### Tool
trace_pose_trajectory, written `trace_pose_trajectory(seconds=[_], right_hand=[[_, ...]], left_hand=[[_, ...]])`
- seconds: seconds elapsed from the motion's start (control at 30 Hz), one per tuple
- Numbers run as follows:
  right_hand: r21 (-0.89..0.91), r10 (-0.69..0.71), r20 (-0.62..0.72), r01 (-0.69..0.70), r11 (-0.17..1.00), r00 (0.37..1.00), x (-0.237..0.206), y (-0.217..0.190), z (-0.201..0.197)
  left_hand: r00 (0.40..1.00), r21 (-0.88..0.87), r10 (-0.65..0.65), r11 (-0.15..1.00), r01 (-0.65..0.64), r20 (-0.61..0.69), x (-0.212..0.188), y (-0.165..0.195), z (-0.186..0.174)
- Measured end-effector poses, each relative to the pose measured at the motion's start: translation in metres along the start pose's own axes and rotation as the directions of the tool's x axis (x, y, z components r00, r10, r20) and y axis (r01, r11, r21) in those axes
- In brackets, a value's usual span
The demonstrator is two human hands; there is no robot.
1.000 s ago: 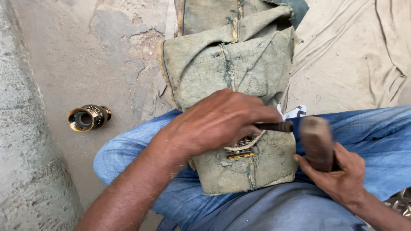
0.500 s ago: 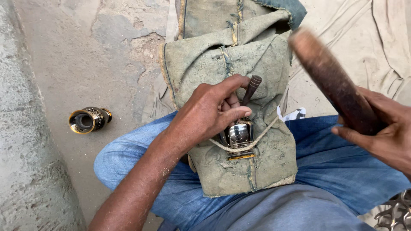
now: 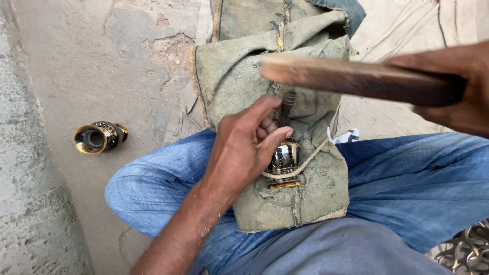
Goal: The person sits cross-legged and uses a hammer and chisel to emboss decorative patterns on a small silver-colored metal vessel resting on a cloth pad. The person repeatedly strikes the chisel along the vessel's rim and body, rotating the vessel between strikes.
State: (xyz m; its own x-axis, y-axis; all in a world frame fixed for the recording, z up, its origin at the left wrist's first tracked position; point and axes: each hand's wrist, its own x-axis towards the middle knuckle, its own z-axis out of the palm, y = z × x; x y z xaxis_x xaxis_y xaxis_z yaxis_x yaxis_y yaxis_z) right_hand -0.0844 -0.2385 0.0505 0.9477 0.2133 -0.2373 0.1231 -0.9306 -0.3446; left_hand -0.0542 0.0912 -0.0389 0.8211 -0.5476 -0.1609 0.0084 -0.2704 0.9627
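The left hand (image 3: 244,153) lay over the middle of a worn green cloth (image 3: 229,76) that was draped across the person's lap, over blue jeans (image 3: 407,178). Its fingers (image 3: 275,140) were curled round a thin dark punch (image 3: 286,107), which stood nearly upright with its lower end against a small shiny metal pot (image 3: 284,158). The pot sat on the cloth near the cloth's lower middle, dark with engraved patterns and a brass-coloured rim, and a loop of cord (image 3: 305,162) ran around its lower side and up toward the cloth's right edge. The thumb and forefinger touched the pot's left side. The right hand (image 3: 458,86), at the right edge of the view, was closed round the thick end of a wooden mallet (image 3: 351,79); the mallet lay almost level across the upper part of the cloth, its pale blurred end just above the top of the punch, though whether the two touched could not be told. On the concrete floor (image 3: 102,61), well to the left of the lap, a second pot (image 3: 99,137) lay on its side with its open mouth toward the lower left, black with gold bands. A pale sheet (image 3: 407,25) covered the floor at the upper right, and a scrap of checked fabric (image 3: 346,136) showed just beside the cloth's right edge. Curled metalwork (image 3: 468,249) showed in the lower right corner.
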Motion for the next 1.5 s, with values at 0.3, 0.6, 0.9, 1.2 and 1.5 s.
trace_pose_trajectory(seconds=[0.3, 0.6, 0.9, 1.2, 1.5], right_hand=[[-0.113, -0.018, 0.136, 0.034, 0.993, 0.991, 0.038, -0.052, -0.011], [-0.067, 0.021, 0.138, -0.011, 0.998, 0.990, 0.018, -0.113, -0.012], [-0.036, 0.137, 0.193, -0.132, 0.991, 0.972, -0.023, -0.109, -0.025], [0.029, 0.253, 0.241, -0.267, 0.963, 0.937, -0.032, -0.121, -0.002], [-0.059, 0.498, 0.297, -0.504, 0.861, 0.815, -0.058, -0.124, 0.035]], left_hand=[[0.898, -0.227, -0.045, 0.972, -0.062, -0.438, -0.062, -0.011, 0.024], [0.852, -0.279, -0.099, 0.959, -0.056, -0.514, -0.125, -0.013, 0.006], [0.921, -0.210, 0.059, 0.966, -0.149, -0.384, -0.143, -0.002, -0.019], [1.000, -0.069, -0.009, 0.998, 0.008, -0.007, -0.105, -0.002, -0.073], [0.949, 0.039, 0.316, 0.948, -0.315, -0.018, -0.094, -0.013, -0.091]])
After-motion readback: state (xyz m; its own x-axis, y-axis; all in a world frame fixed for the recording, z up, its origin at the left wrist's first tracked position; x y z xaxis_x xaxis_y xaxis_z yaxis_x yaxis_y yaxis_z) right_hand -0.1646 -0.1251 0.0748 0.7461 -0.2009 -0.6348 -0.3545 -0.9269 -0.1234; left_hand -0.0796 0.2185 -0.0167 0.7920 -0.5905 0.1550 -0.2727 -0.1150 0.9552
